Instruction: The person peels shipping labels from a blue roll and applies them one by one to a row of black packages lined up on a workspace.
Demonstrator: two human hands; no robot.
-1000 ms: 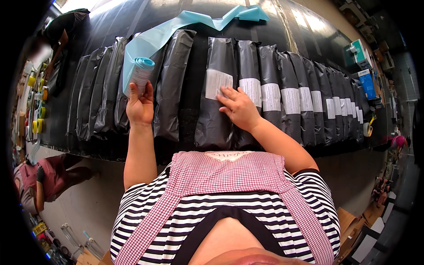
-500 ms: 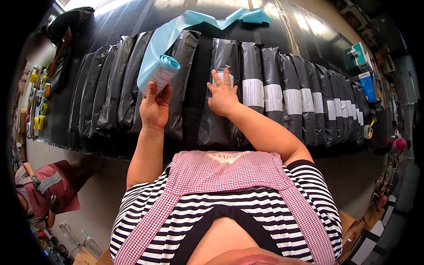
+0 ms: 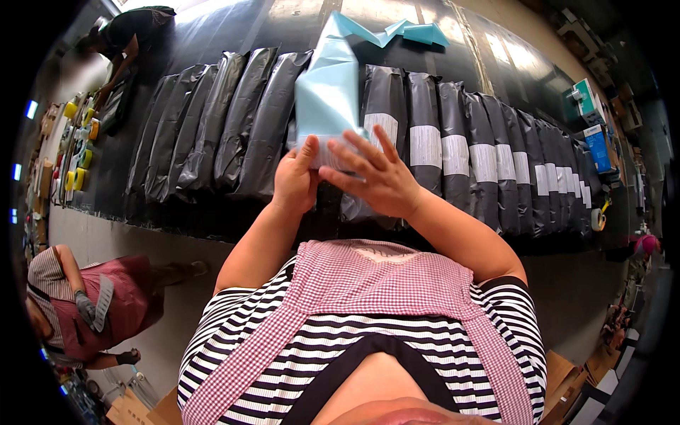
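Note:
My left hand [image 3: 296, 180] grips the lower end of a roll of light blue backing paper [image 3: 327, 92] whose loose strip trails up across the table. My right hand [image 3: 372, 173] is at the roll's bottom edge with its fingers spread, touching it. Behind both hands lies a long row of black plastic mailer bags [image 3: 234, 127]; those on the right [image 3: 453, 152] carry white labels, those on the left are bare.
The bags lie on a dark table [image 3: 212, 28]. A person in a red apron [image 3: 92, 312] crouches at lower left, another person [image 3: 127, 35] bends at the far left end. Tape rolls [image 3: 74, 142] sit on a shelf at left; boxes [image 3: 591, 113] stand at right.
My right hand left the labelled bag and came over to the blue roll. My left hand moved the roll rightward and closer to me.

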